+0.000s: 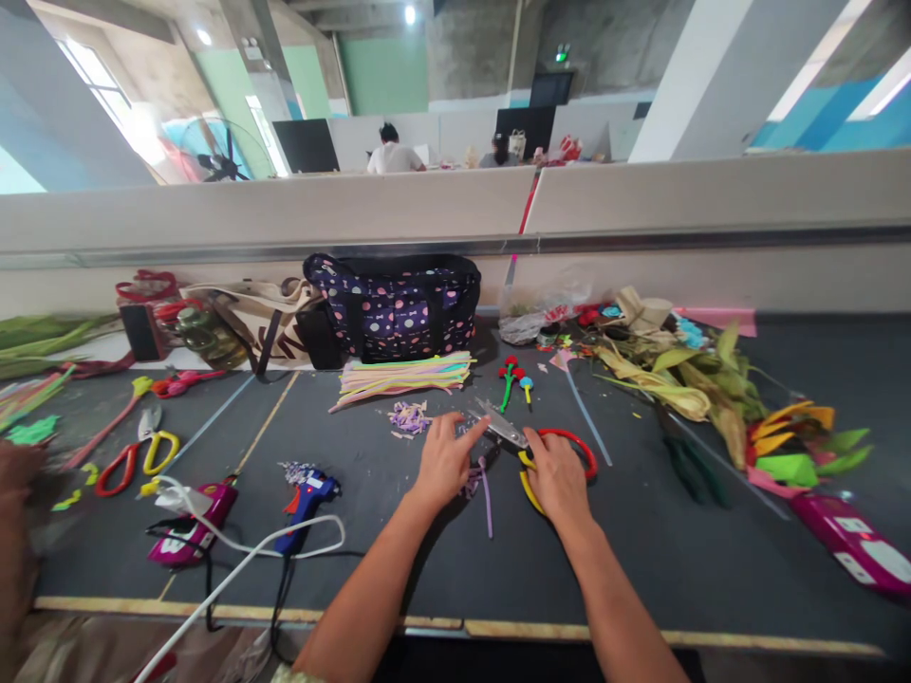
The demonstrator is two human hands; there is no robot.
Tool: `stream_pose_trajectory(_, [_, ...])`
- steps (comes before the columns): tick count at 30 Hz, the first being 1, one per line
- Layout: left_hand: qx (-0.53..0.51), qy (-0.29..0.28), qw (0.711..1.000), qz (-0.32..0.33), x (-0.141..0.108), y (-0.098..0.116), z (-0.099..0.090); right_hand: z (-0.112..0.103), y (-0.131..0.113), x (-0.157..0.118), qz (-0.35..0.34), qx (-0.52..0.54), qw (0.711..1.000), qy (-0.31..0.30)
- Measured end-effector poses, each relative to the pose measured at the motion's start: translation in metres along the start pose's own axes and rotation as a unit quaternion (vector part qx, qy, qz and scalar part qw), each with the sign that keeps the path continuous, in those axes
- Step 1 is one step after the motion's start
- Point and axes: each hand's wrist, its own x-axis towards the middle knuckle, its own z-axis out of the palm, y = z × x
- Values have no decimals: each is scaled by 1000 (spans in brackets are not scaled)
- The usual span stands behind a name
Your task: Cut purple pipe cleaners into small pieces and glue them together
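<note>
My right hand [561,476] is wrapped around the handles of the scissors [504,429], which have one red and one yellow loop. Their blades point up and left, toward my other hand. My left hand [447,465] is beside the blades with its thumb stretched out toward them; whether it touches the metal I cannot tell. A bent purple pipe cleaner [488,503] lies on the table between my hands, with purple clippings partly hidden by my left hand. Farther left is a small pile of purple and pale cut pieces [409,417].
Behind my hands lie a bundle of pastel pipe cleaners [405,378], a dark patterned bag [405,308] and small red and blue flowers [510,379]. At left are a blue glue gun [309,498], second scissors [146,441] and another person's arm [15,531]. Green-handled pliers [690,465] are right.
</note>
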Motion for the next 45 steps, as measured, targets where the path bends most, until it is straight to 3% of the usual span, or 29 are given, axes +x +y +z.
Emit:
stream_pose_trajectory(5, [54,-40,997,29,0,7,12,-1,-2,0,-26,-19,999,3])
stream_pose_trajectory(13, [100,6,990,-103,0,-17,9,-1,1,0,-14,-29,999,-2])
stream_pose_trajectory(21, [65,-13,996,-56,1,-13,15,-4,0,1,-37,-27,999,-4])
stream_pose_trajectory(27, [18,43,994,-99,1,-24,9,3,5,0,52,38,998,17])
stream_pose_trajectory(32, [-74,30,990,-120,1,-28,7,9,10,1,111,164,978,60])
stream_pose_trajectory(35, [-110,3,982,-154,0,-31,6,9,9,1,111,220,964,95])
stream_pose_trajectory(38, [-163,-63,971,-165,-3,-36,1,5,7,1,108,252,953,129])
stream_pose_trajectory(45, [-283,-214,932,-76,-6,-35,-22,6,2,1,122,218,964,95])
